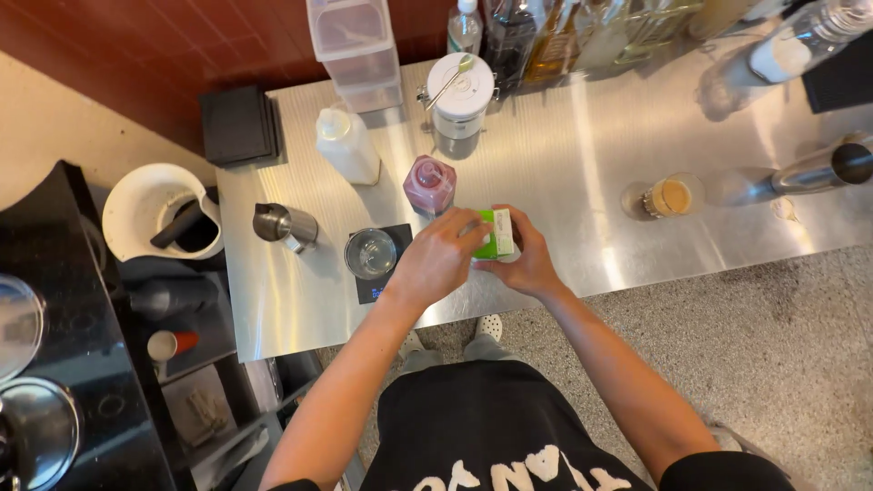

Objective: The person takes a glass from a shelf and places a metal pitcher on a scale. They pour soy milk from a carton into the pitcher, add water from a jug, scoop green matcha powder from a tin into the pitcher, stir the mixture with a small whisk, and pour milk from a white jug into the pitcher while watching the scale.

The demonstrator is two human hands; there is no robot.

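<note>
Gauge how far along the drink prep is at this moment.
Done: an empty glass sits on the small scale. In hand: left hand and right hand grip a green-and-white carton at its top. Left: nothing is poured yet.

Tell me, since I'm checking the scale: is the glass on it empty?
Empty: the glass shows only its clear bottom, standing upright on the scale.

green carton (494, 234): mostly hidden by hands | bottles (546, 27): tops cut off
</note>
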